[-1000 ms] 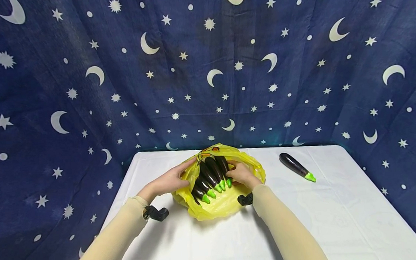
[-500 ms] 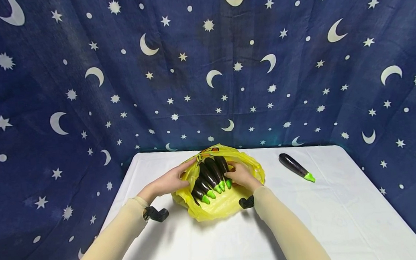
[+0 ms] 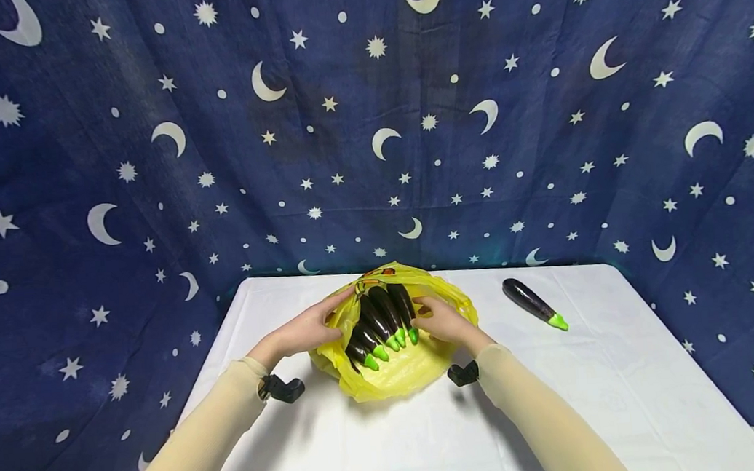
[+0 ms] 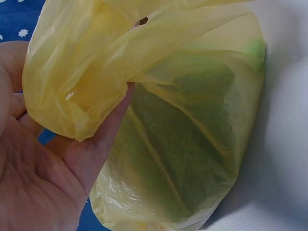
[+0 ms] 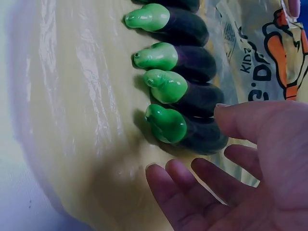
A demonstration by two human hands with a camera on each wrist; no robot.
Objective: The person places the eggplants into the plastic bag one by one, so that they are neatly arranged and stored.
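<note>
A yellow plastic bag (image 3: 400, 380) lies on its side with its mouth towards me. Inside it several dark eggplants (image 3: 387, 313) with green stem ends lie side by side. My left hand (image 3: 303, 331) holds the bag's left rim, its thumb and fingers on either side of the plastic; in the left wrist view, part of this hand (image 4: 43, 178) is hidden behind the film. At the right side of the mouth is my right hand (image 3: 445, 320), fingers spread and slightly bent. In the right wrist view its thumb tip overlaps the nearest eggplant (image 5: 204, 137).
One more eggplant (image 3: 533, 302) rests on the white-covered table (image 3: 597, 380), right of the bag. Behind the table hangs a dark blue curtain (image 3: 345, 157) with moons and stars. A printed carrot figure (image 5: 284, 57) shows on the bag's inside.
My right hand has drawn back from the rightmost eggplant towards me and to the right, leaving it in the bag. The left hand stays at the rim.
</note>
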